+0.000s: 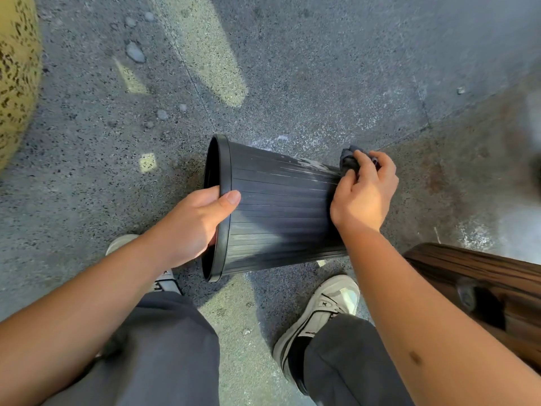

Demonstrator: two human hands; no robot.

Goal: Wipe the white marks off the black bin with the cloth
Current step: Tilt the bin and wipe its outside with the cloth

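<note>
The black ribbed bin [281, 209] lies on its side above the floor, its open mouth facing left. My left hand [196, 221] grips its rim, thumb on the outside and fingers inside. My right hand [364, 191] is closed on a dark grey cloth [349, 159] and presses it against the bin's wall near the base end. White marks [307, 165] streak the upper side of the bin just left of the cloth. The bin's base is hidden behind my right hand.
Speckled grey stone floor [292, 83] lies all around, with whitish smears near the bin. My two feet in pale sneakers [322, 312] stand below the bin. A brown striped wooden object [483, 285] sits at the right. A yellow speckled surface [17, 77] fills the far left.
</note>
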